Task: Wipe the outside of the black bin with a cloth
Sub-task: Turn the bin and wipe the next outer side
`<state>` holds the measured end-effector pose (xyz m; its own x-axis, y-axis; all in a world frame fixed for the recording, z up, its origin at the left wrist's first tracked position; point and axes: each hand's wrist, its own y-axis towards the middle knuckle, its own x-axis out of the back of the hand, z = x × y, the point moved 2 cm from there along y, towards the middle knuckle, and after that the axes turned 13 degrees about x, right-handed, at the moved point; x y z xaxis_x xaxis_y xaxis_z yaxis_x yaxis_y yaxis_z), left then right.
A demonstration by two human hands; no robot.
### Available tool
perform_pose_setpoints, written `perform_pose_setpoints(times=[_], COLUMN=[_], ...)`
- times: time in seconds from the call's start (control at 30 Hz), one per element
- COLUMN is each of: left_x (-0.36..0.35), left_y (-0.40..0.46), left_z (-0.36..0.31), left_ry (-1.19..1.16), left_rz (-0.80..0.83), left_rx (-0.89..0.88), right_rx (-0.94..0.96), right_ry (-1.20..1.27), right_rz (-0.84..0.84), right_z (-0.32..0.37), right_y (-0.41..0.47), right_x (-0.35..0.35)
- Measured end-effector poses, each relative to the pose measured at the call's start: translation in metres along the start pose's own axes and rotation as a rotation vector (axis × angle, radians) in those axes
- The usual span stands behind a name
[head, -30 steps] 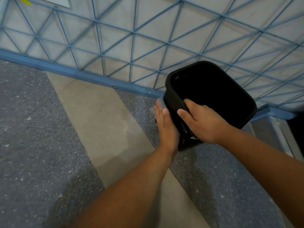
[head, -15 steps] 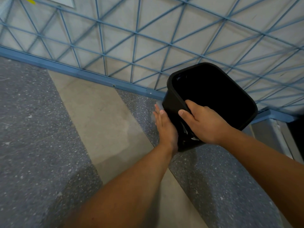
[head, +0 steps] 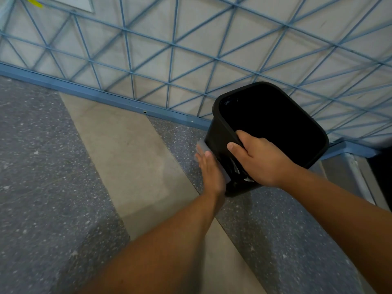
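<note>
Black bin (head: 216,143), no legible markings

Black bin (head: 216,132), empty and tilted, with grey cloth (head: 203,145) flat against its outer side.

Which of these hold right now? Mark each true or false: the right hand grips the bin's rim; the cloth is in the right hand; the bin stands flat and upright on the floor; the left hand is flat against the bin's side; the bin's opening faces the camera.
1. The right hand grips the rim of the black bin. True.
2. The cloth is in the right hand. False: the left hand presses it to the bin.
3. The bin stands flat and upright. False: it is tilted.
4. The left hand lies flat against the bin's side. True.
5. The opening faces the camera. True.
</note>
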<state>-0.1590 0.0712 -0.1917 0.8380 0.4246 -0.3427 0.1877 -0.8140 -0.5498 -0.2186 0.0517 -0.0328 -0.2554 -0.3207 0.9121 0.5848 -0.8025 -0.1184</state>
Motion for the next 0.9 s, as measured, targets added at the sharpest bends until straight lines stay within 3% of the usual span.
perform_pose_setpoints(times=[0.07,0.2,0.37,0.5,0.67,0.83,0.9], left_x=[-0.002,-0.005,0.002,-0.008,0.0,-0.003,0.005], left_y=[0.015,0.001,0.031,-0.016,0.011,-0.013,0.016], left_z=[-0.013,-0.009,-0.012,-0.026,-0.013,-0.017,0.002], left_ry=[-0.014,0.036,-0.003,0.079,0.048,0.056,0.019], left_rz=[-0.045,0.039,-0.024,0.018,-0.091,-0.021,0.016], left_rx=[0.041,-0.12,0.019,-0.192,0.03,-0.159,-0.109], right_rx=[0.002,0.008,0.02,0.031,0.025,0.032,0.03], right_ry=[-0.003,0.0,0.001,0.018,0.011,0.017,0.005], right_rz=[0.001,0.004,0.003,0.001,0.002,0.002,0.005], right_z=[0.0,0.0,-0.001,-0.002,-0.002,-0.003,-0.003], right_y=[0.0,0.0,0.0,0.0,0.0,0.0,0.0], right_x=[0.0,0.001,0.0,0.0,-0.001,0.0,0.0])
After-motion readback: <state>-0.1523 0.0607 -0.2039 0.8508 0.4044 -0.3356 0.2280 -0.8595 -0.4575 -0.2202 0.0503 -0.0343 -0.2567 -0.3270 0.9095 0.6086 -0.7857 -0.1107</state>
